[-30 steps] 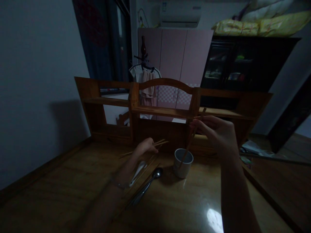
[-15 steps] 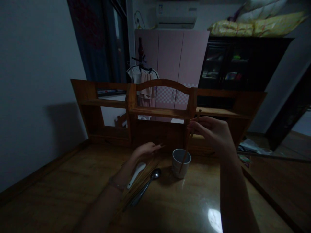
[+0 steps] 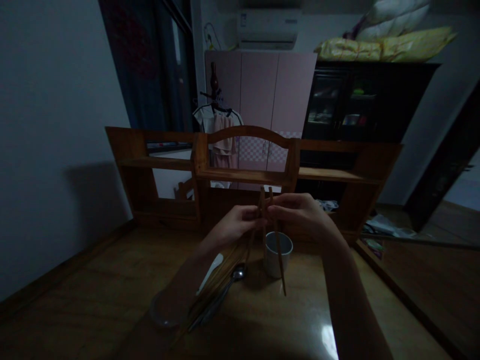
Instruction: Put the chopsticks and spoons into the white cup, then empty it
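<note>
My left hand (image 3: 236, 224) and my right hand (image 3: 298, 209) meet in front of me, fingertips close together, above a light-coloured cup (image 3: 271, 265). Pinched in my right hand is a wooden chopstick (image 3: 279, 255), slanting down in front of the cup. More thin chopsticks (image 3: 251, 242) hang from my left fingers; their exact number is hard to make out. On the table below lie a white spoon (image 3: 210, 272), a metal spoon (image 3: 239, 273) whose handle runs toward me, and several loose chopsticks (image 3: 221, 278) between them. My left forearm hides part of this group.
A wooden shelf unit (image 3: 243, 175) stands along the back of the glossy wooden table (image 3: 300, 320). On the left is a white wall (image 3: 56, 150). Beyond the shelf are a pink wardrobe (image 3: 258, 90), hung clothes (image 3: 223, 135) and a dark cabinet (image 3: 367, 105).
My left hand has risen and moved right, and my right hand has come down and left to meet it. The right chopstick's lower end has left the cup and now hangs in front of it.
</note>
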Available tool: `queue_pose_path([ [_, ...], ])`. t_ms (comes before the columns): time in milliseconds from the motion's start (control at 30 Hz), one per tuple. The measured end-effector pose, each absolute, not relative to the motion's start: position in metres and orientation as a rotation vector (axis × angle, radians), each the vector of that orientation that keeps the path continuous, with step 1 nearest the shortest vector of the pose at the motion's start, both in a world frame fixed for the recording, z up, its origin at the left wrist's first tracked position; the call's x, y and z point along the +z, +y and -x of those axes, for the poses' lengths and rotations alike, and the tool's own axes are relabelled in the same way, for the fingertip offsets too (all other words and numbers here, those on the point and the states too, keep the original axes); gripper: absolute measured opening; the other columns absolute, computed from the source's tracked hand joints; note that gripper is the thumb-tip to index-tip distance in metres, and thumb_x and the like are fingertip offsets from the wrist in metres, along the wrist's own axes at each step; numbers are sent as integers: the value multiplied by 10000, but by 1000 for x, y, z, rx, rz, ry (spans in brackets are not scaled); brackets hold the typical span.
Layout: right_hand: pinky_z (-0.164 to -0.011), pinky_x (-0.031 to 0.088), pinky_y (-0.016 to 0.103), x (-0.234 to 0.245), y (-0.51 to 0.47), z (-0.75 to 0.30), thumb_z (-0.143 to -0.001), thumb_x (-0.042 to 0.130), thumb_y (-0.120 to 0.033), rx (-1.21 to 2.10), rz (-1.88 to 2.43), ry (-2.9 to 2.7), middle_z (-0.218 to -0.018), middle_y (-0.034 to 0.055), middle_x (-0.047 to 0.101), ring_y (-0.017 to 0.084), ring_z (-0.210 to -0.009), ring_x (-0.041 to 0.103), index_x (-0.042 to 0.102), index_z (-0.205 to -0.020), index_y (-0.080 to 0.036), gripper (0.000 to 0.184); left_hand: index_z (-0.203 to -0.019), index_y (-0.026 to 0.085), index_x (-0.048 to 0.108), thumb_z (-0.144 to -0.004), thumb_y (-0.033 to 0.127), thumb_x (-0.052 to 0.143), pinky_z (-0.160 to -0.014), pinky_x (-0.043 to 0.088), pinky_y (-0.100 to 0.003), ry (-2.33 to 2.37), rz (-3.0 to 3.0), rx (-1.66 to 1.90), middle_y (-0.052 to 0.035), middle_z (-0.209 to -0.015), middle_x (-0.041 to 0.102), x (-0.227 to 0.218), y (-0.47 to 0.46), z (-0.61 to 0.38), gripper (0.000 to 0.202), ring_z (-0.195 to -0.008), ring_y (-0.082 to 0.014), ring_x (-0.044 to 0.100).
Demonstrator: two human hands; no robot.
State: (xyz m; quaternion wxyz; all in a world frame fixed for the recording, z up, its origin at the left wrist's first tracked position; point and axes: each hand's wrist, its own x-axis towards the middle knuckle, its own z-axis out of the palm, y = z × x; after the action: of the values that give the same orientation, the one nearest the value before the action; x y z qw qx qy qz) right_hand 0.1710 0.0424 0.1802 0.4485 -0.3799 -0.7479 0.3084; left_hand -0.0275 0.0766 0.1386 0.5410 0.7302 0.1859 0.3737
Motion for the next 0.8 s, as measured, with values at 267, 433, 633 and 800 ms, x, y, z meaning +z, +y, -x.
queue_pose_path([
  [267,-703,558,336,154,68,-178,-714,797,-299,1059,879,-1845,-947,78,706,236,-853,683,536,-803,-171,304,-1172,151,615,-780,293,722,-904,465,-346,506,-1817,781,-110,-1139,657,112,101,28,430,-1022,-235,624],
  [433,-684,558,320,149,71,-185,-729,784,-290,1027,942,-1924,-920,74,708,231,-827,688,526,-811,-174,295,-1118,109,648,-681,276,796,-764,493,-303,548,-1735,746,-116,-1007,698,104,104,20,492,-899,-233,653],
  [633,-732,551,315,147,71,-184,-694,793,-260,1052,941,-1917,-978,58,695,234,-898,675,539,-860,-179,313,-916,82,741,-624,335,828,-779,479,-297,552,-1755,697,-103,-909,726,96,107,16,396,-834,-227,655],
  [800,-711,521,283,146,71,-183,-755,729,-262,1107,935,-2115,-886,36,706,201,-808,665,652,-919,-158,210,-901,86,757,-628,411,809,-743,476,-285,627,-1847,632,-86,-867,727,88,107,14,428,-821,-233,652],
])
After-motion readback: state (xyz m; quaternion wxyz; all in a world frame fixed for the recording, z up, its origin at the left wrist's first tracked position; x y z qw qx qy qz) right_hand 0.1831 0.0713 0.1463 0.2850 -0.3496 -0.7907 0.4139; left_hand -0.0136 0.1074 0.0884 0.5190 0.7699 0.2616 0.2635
